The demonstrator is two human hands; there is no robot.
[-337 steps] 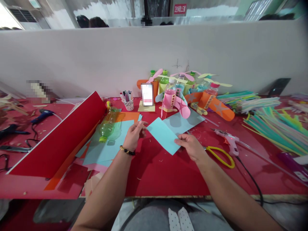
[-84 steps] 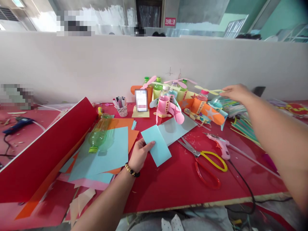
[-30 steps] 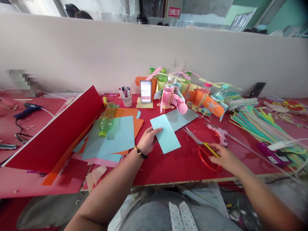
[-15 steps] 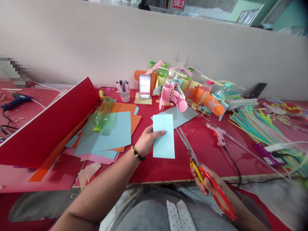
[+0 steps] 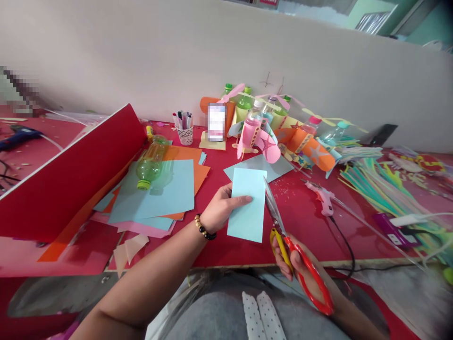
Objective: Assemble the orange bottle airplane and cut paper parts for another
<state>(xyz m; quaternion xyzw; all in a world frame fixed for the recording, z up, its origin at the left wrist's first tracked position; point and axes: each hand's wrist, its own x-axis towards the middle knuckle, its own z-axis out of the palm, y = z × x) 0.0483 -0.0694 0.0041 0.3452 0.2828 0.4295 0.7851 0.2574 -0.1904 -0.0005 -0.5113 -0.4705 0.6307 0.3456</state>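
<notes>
In the left hand [image 5: 223, 210], pinched a smooth light-blue paper rectangle [image 5: 247, 217] by its left side above the red counter [image 5: 300, 217]; at its right edge, gripped pointed metal scissors [image 5: 278, 224] by looped red-and-yellow handles [image 5: 327, 305] in the right hand [image 5: 300, 260].

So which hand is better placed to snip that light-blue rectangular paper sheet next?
Likely the right hand: it grips the red-and-yellow-handled metal scissors, pointed towards the paper sheet. The left hand is occupied holding that sheet.
</notes>
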